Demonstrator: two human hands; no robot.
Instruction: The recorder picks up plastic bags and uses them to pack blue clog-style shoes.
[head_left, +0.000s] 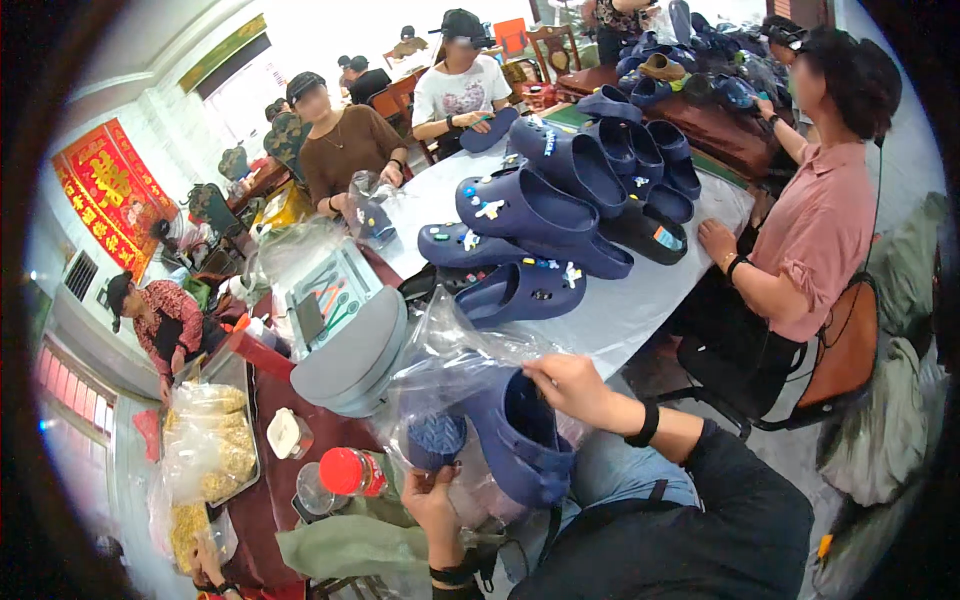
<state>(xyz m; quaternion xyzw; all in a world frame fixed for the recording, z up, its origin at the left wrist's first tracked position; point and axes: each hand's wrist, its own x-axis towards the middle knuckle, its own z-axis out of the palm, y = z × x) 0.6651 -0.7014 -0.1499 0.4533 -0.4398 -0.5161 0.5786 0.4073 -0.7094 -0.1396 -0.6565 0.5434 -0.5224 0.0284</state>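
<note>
Close in front of me is a pair of navy clogs with a clear plastic bag (440,345) around them. One clog (520,465) stands with its foot opening up and its heel strap toward me. Beside it, the patterned sole of the other (437,441) shows through the film. My left hand (436,508) pinches the bag at its lower left, under that sole. My right hand (575,387) has its fingers closed on the bag's edge, right by the rim of the upright clog. Whether these fingers also hold the clog, I cannot tell.
A heap of navy clogs with charms (530,205) covers the white table (660,290) ahead. To the left stand a grey scale (350,350), a red-lidded jar (350,471) and bags of yellow pieces (210,440). A person in pink (825,220) sits at right; several others work beyond.
</note>
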